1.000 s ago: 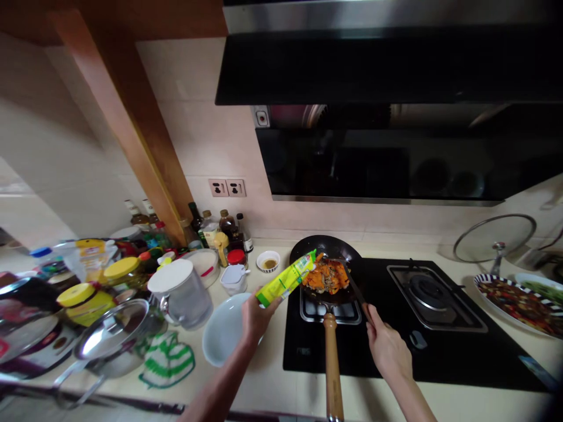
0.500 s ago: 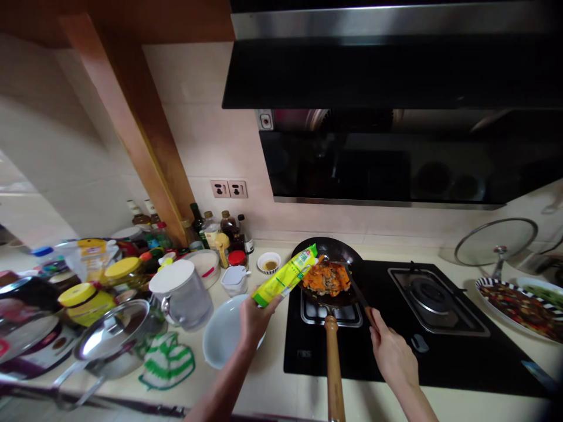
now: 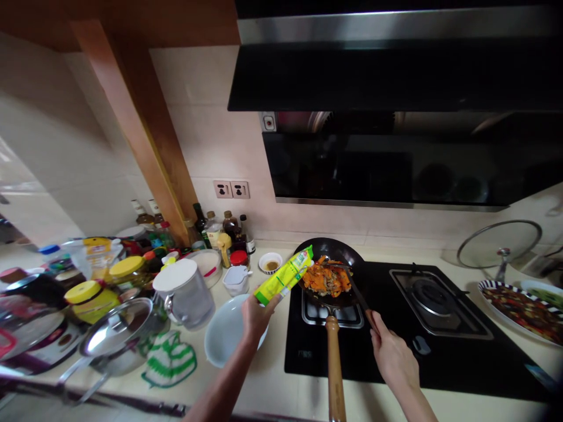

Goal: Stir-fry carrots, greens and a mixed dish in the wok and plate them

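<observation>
My left hand (image 3: 258, 313) is closed round the lower end of a yellow-green seasoning packet (image 3: 284, 276), tilted up to the right with its top near the pan's left rim. In my right hand (image 3: 391, 349) is the handle of a spatula (image 3: 361, 300), its blade down among the food. The dark wok-style frying pan (image 3: 326, 245) sits on the left burner, its wooden handle (image 3: 335, 369) pointing toward me and held by neither hand. Orange shreds mixed with brownish pieces (image 3: 326, 278) fill the middle of the pan.
Beneath my left forearm stands a pale bowl (image 3: 220, 334). A small seasoning dish (image 3: 270, 263) is behind it. Jars, a lidded pot (image 3: 116, 337) and a green-striped cloth (image 3: 169, 360) crowd the left. Right are another burner (image 3: 433, 296), a glass lid (image 3: 499, 243) and a plate of food (image 3: 523, 310).
The packet has shifted slightly left and down in my left hand. The food has been stirred a little by the spatula, and the whole view has moved slightly.
</observation>
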Demonstrator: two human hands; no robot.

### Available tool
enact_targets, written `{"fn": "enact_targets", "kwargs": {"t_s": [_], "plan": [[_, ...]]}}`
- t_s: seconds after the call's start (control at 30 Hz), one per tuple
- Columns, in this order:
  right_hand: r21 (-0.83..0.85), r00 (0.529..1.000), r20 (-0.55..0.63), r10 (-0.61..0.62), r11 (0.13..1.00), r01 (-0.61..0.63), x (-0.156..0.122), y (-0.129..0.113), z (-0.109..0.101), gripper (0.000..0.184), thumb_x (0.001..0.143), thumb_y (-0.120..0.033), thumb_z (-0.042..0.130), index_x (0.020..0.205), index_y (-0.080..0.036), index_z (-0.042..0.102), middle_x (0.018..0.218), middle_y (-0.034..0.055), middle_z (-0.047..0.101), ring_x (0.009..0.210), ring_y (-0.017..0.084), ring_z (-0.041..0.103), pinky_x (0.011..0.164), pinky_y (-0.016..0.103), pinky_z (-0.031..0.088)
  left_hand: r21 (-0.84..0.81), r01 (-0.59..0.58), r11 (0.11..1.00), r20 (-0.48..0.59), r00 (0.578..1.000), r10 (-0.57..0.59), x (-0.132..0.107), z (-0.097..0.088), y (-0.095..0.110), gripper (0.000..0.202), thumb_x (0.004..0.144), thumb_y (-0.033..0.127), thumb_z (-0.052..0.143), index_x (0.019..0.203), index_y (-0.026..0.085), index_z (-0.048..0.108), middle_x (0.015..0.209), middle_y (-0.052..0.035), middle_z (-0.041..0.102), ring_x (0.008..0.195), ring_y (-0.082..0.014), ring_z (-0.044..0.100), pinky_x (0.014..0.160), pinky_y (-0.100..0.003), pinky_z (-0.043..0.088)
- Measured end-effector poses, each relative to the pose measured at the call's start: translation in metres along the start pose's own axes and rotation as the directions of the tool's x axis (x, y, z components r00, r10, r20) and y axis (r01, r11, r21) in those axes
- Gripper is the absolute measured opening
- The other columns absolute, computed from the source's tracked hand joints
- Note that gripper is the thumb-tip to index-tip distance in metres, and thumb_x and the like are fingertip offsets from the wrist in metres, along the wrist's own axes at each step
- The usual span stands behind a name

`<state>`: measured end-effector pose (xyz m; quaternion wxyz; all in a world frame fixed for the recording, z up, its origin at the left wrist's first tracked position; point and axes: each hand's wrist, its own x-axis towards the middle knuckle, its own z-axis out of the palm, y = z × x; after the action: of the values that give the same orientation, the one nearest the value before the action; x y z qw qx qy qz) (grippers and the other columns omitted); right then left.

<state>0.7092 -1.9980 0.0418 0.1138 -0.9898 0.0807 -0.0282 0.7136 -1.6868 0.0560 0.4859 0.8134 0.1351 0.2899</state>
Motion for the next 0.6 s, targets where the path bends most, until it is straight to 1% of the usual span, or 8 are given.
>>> {"fn": "enact_targets", "kwargs": {"t_s": [0.1, 0.17, 0.3, 0.43, 0.6], "plan": [[0.004, 1.0, -0.006, -0.005, 1.0, 0.005, 0.0012, 0.002, 0.0019, 0.048, 0.096, -0.032, 0.023, 0.14, -0.026, 0.041, 0.1, 0.011, 0.07, 0.078, 0.025, 0.069, 0.063, 0.036, 0.05, 0.03, -0.026, 0.999, -0.015, 1.0, 0.027, 0.0034, 0.0006, -0.0036, 0.038, 0.067, 0.049, 0.069, 0.075, 0.013, 0.067, 0.057, -0.0037, 0.068, 0.049, -0.0185, 0.062, 0.047, -0.025, 0.046], [0.007, 1.0, -0.012, -0.006, 1.0, 0.006, 0.0017, 0.0034, 0.003, 0.048, 0.096, -0.032, 0.024, 0.14, -0.025, 0.041, 0.101, 0.012, 0.07, 0.078, 0.026, 0.069, 0.063, 0.037, 0.05, 0.046, -0.051, 0.998, -0.011, 0.999, 0.051, 0.0058, 0.0009, -0.0051, 0.036, 0.067, 0.048, 0.069, 0.076, 0.013, 0.067, 0.06, -0.0041, 0.069, 0.05, -0.0183, 0.063, 0.049, -0.025, 0.046], [0.005, 1.0, -0.005, -0.015, 1.0, 0.015, 0.0018, 0.005, 0.0035, 0.048, 0.096, -0.032, 0.024, 0.14, -0.024, 0.041, 0.1, 0.0127, 0.07, 0.077, 0.027, 0.069, 0.063, 0.038, 0.051, 0.075, -0.061, 0.995, 0.011, 0.998, 0.061, 0.008, 0.0008, -0.0054, 0.034, 0.068, 0.046, 0.069, 0.076, 0.013, 0.068, 0.059, -0.0035, 0.069, 0.048, -0.0166, 0.061, 0.047, -0.024, 0.044], [0.005, 1.0, 0.002, -0.007, 1.0, 0.007, 0.0002, 0.0041, 0.0007, 0.049, 0.096, -0.032, 0.023, 0.141, -0.024, 0.04, 0.103, 0.0125, 0.07, 0.079, 0.026, 0.069, 0.065, 0.038, 0.051, 0.061, -0.053, 0.997, -0.016, 0.998, 0.054, 0.0058, -0.0001, -0.004, 0.033, 0.066, 0.045, 0.07, 0.076, 0.014, 0.068, 0.055, -0.0025, 0.067, 0.047, -0.0169, 0.06, 0.046, -0.024, 0.043], [-0.002, 0.999, 0.032, 0.005, 1.0, -0.005, -0.001, 0.0004, -0.0054, 0.05, 0.096, -0.032, 0.021, 0.142, -0.024, 0.037, 0.106, 0.0109, 0.069, 0.083, 0.027, 0.068, 0.068, 0.039, 0.05, 0.012, -0.041, 0.999, -0.012, 0.999, 0.041, 0.0048, -0.0014, -0.0047, 0.031, 0.065, 0.043, 0.071, 0.073, 0.014, 0.068, 0.054, -0.0022, 0.066, 0.048, -0.0173, 0.06, 0.046, -0.023, 0.043]]}}
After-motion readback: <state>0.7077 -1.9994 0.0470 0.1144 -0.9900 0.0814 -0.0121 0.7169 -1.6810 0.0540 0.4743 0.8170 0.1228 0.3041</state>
